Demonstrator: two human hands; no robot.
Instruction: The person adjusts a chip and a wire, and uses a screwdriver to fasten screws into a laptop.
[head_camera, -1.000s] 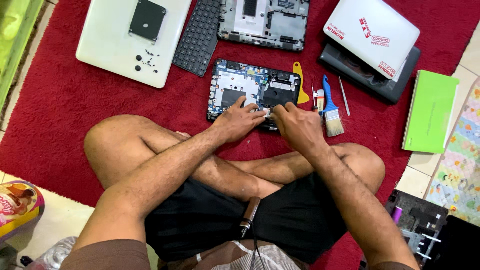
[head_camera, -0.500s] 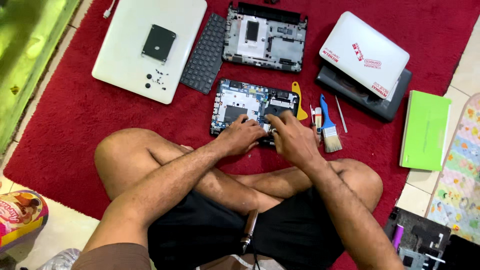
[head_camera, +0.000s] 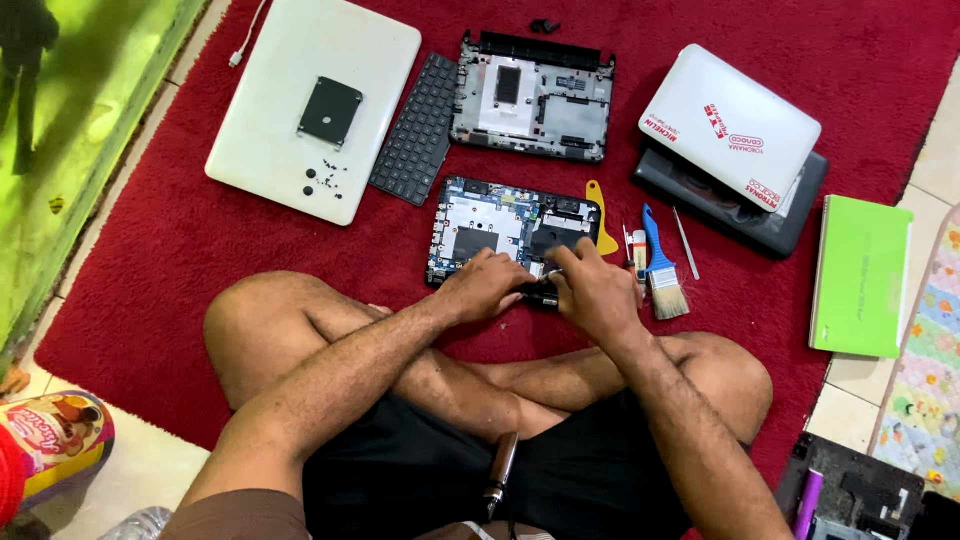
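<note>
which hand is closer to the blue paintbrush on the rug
Right. The right hand rests on the opened laptop base, just beside the blue paintbrush. The left hand sits farther left on the same base.

One view only: the head camera, worn on your head and tilted steeply down over your crossed legs. It faces the floor ahead of you, so the frame's top is the far side and the bottom edge sits at your lap. Range: close, about arm's reach. Your left hand (head_camera: 487, 285) and right hand (head_camera: 592, 290) meet just below centre of the frame, on the opened laptop base (head_camera: 490, 222). The red rug (head_camera: 150, 250) fills most of the frame; pale floor tiles (head_camera: 140, 470) show at lower left. No second view shares the scene.
</note>
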